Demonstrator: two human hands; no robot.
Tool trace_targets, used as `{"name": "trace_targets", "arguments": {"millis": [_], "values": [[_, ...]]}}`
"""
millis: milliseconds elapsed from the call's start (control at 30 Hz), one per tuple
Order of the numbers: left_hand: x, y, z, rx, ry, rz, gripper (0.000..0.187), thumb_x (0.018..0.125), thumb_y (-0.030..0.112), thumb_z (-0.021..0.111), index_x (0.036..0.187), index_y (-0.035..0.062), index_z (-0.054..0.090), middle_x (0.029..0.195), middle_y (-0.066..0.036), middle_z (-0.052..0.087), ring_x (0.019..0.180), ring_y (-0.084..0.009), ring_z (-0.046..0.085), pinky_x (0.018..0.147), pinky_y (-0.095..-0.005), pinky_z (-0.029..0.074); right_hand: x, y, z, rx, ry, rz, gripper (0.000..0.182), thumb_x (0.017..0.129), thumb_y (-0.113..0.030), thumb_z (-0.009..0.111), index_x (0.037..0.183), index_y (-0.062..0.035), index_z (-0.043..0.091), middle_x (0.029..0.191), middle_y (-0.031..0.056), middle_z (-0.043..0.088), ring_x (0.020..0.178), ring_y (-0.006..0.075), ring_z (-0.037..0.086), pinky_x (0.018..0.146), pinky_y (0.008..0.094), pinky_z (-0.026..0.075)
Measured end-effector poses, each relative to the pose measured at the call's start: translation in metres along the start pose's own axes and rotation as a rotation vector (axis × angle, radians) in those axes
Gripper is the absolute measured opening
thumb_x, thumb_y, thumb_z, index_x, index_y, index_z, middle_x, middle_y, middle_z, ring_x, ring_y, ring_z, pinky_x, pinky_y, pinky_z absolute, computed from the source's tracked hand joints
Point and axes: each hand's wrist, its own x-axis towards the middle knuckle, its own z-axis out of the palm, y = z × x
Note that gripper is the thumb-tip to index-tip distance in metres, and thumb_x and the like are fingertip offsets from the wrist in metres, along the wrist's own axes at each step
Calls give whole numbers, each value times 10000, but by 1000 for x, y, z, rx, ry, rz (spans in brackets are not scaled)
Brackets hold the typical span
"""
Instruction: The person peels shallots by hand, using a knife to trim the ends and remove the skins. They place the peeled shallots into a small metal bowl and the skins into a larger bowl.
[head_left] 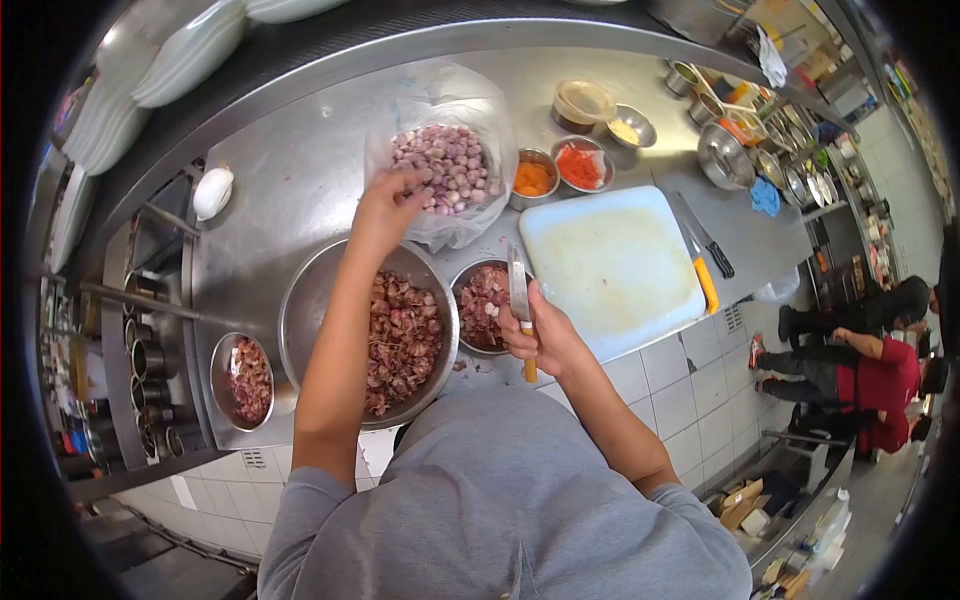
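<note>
My left hand [388, 212] is over the near left edge of a clear plastic bag [465, 95] filled with peeled shallots [455, 165]. Its fingers are bent but apart, and I see nothing between them. My right hand [545, 335] grips a small knife [518, 285] by its yellow handle, blade pointing away from me. Behind that hand, a small metal bowl [462, 276] holds reddish skins and shallot pieces [482, 300]. Under my left forearm stands a large metal bowl [318, 285] of unpeeled shallots [405, 340].
A white cutting board [605, 265] lies to the right, beside a black-handled knife [708, 240] and a yellow handle [706, 288]. Behind it are bowls of orange pieces [532, 180] and red pieces [582, 166]. An oval metal bowl [222, 385] sits left. People [870, 375] stand far right.
</note>
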Motion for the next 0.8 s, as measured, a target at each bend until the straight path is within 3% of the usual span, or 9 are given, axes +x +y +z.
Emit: {"name": "trace_targets", "arguments": {"millis": [67, 133, 200, 300, 367, 400, 600, 700, 800], "values": [[-25, 31, 1, -395, -394, -211, 285, 787, 168, 753, 1049, 65, 711, 976, -64, 641, 841, -151, 569, 754, -275, 463, -6, -2, 6, 52, 45, -3, 682, 936, -713, 225, 696, -112, 443, 525, -49, 307, 416, 58, 253, 412, 216, 240], [-48, 57, 11, -445, -616, -119, 309, 781, 181, 765, 1071, 89, 710, 912, -51, 618, 831, -164, 580, 740, -269, 463, -6, 0, 6, 84, 34, -1, 681, 931, -719, 229, 686, -115, 425, 524, -51, 303, 417, 53, 253, 408, 213, 236], [-63, 60, 26, -481, -606, -48, 292, 800, 157, 739, 1080, 83, 702, 955, -70, 622, 877, -205, 603, 769, -295, 477, -5, 3, 4, 110, 15, 15, 680, 925, -725, 233, 676, -117, 407, 523, -54, 298, 417, 47, 253, 405, 210, 231], [-74, 45, 42, -455, -527, -25, 263, 817, 131, 703, 1072, 69, 700, 1037, -96, 625, 933, -242, 607, 801, -320, 481, -8, 4, 0, 187, -96, 0, 701, 932, -712, 242, 872, -87, 554, 571, -45, 342, 425, 47, 259, 404, 202, 230], [-79, 41, 42, -433, -471, -50, 249, 821, 117, 684, 1063, 62, 701, 1086, -106, 622, 965, -266, 603, 822, -336, 481, -19, -5, 5, 168, 48, -61, 714, 945, -683, 261, 1303, -115, 502, 646, -34, 392, 439, 48, 273, 405, 201, 236], [-81, 41, 40, -251, -409, 27, 242, 812, 106, 680, 1048, 57, 703, 1114, -110, 619, 994, -283, 592, 841, -355, 476, -23, -7, -3, 160, -42, -76, 731, 959, -646, 299, 1525, -190, 219, 700, -31, 418, 454, 48, 281, 409, 203, 246], [-82, 61, 31, -26, -518, 3, 257, 793, 66, 654, 1044, 63, 707, 1201, -141, 595, 1085, -331, 546, 935, -395, 450, -47, -8, -31, 149, 125, -129, 749, 969, -600, 363, 1512, -101, 230, 689, -25, 415, 454, 49, 271, 414, 202, 243], [-83, 63, 34, -43, -592, -295, 244, 793, 77, 664, 1032, 64, 708, 1258, -135, 577, 1115, -333, 531, 959, -401, 434, -56, -10, -43, 143, 161, -166, 770, 969, -575, 412, 1503, -52, 226, 685, -26, 412, 460, 47, 274, 413, 199, 248], [-99, 76, 34, -14, -330, 32, 182, 782, 96, 695, 958, 48, 696, 1206, -107, 625, 1100, -338, 543, 952, -416, 427, -69, -15, -55, -113, 324, -225, 591, 1008, -378, 486, 1476, -63, 313, 691, -32, 439, 460, 34, 294, 407, 186, 254]]}}
